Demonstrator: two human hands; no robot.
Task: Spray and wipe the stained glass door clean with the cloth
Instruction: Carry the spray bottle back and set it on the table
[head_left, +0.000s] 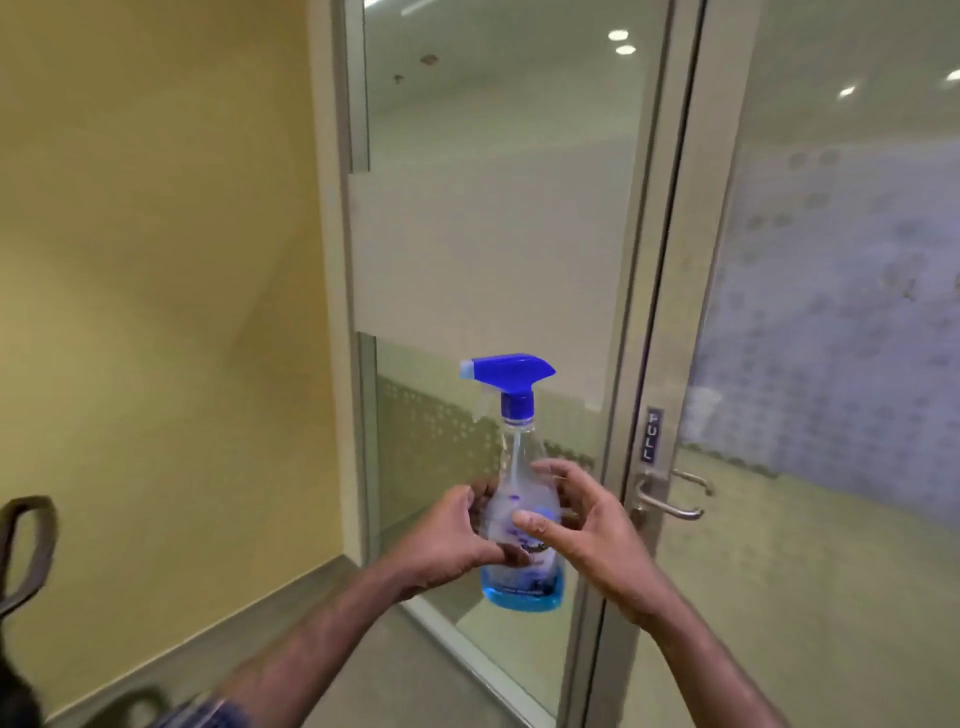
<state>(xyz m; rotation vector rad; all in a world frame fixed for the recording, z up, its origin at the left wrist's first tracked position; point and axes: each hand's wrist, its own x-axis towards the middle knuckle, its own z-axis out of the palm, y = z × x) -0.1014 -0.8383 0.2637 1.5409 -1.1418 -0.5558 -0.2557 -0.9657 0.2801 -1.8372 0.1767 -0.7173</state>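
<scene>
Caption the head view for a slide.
Left hand holds spray bottle upright before glass door; right hand open beside it.

The scene is evenly and softly lit, without hard shadows. Round ceiling lights (622, 41) show as bright spots in the upper part of the glass door (498, 249), which carries a pale, milky sheen. The yellow wall (156, 260) darkens toward its lower left corner. Wide-angle distortion bows the door frame (670, 260). The whole picture is slightly soft, and a dark strap (26, 551) at the left edge is badly blurred.
</scene>
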